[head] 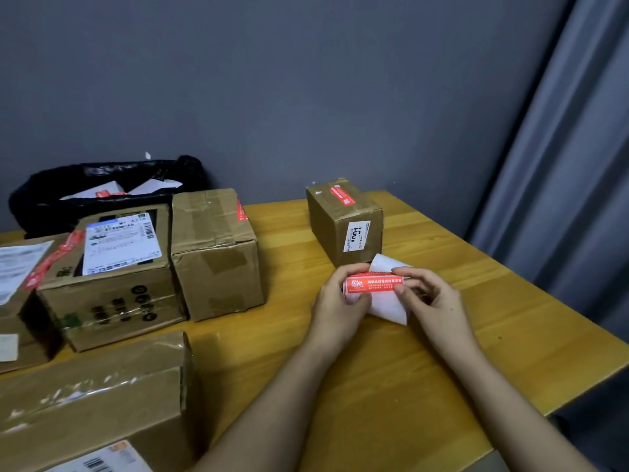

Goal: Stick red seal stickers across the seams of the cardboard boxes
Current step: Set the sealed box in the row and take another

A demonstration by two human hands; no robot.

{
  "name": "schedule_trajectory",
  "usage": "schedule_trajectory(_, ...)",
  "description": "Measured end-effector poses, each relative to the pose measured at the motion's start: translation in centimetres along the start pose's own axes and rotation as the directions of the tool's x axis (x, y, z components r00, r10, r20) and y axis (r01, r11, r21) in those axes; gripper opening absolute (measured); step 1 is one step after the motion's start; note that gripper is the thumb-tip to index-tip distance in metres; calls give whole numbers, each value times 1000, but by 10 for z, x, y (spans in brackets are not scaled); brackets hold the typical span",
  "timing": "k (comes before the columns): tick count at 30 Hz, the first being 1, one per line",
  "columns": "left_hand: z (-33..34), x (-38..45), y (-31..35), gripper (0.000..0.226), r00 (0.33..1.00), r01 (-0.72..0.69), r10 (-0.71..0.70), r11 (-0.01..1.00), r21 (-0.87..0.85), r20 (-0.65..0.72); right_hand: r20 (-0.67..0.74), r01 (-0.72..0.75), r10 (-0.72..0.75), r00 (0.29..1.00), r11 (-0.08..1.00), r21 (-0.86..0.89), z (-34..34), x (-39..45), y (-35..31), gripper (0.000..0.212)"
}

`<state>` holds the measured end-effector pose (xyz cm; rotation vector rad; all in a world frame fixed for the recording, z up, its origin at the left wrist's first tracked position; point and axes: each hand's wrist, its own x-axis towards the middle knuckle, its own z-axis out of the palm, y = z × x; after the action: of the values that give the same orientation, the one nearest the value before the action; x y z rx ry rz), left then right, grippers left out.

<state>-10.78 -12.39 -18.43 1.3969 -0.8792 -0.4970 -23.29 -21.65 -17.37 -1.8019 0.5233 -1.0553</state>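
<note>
Pinching the red rectangular seal sticker between both grips: left hand clamping its left end, right hand its right, over white backing paper, above the wooden tabletop. Showing white Chinese print, unreadable. Sitting just behind, small brown cardboard box, already sealed.

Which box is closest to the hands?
The small upright cardboard box with a red seal sticker on top, standing alone just behind the hands; the rest cluster at left.
</note>
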Motion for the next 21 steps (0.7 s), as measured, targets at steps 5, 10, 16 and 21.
schedule_trajectory(5,-2,-3,3,44,999,4,-2,999,-40,51,16,11,-11,1000,1000,-7,2,0,-3,23)
schedule_trajectory(10,-2,-1,-1,42,999,13,-13,1000,9,47,4,25,-25,1000,1000,-3,1,-2,-4,21)
schedule_trajectory(16,-1,0,-3,45,999,29,-30,999,22,37,10,31,-31,999,1000,-2,2,-1,-5,20)
schedule_trajectory(21,0,0,-3,47,999,40,-40,999,19,29,-18,72,-76,997,986,-152,1,-2,-4,23)
